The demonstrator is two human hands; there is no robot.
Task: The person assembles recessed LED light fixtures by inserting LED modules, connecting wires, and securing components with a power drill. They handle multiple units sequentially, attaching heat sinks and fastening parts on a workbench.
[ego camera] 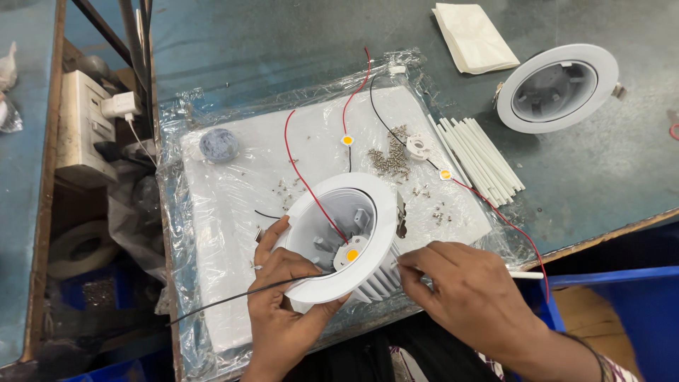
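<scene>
My left hand (279, 293) grips the rim of a white round downlight housing (353, 212), tilted toward me over a plastic-wrapped white foam board (233, 184). Inside the housing sits a small square LED chip with a yellow centre (351, 254), with a red wire (304, 177) and a black wire (226, 301) running out of it. My right hand (463, 290) pinches the housing's finned side (378, 279) at the lower right and holds a thin white stick (527, 274). Two more LED chips (347, 140) (445, 174) with wires lie on the board.
A pile of small screws (392, 159) and a white plastic holder (417, 146) lie on the board, a grey round pad (218, 143) at its far left. White tubes (477, 159), a second downlight housing (556, 88) and folded cloth (472, 35) lie right. A blue bin (622, 311) stands below the table edge.
</scene>
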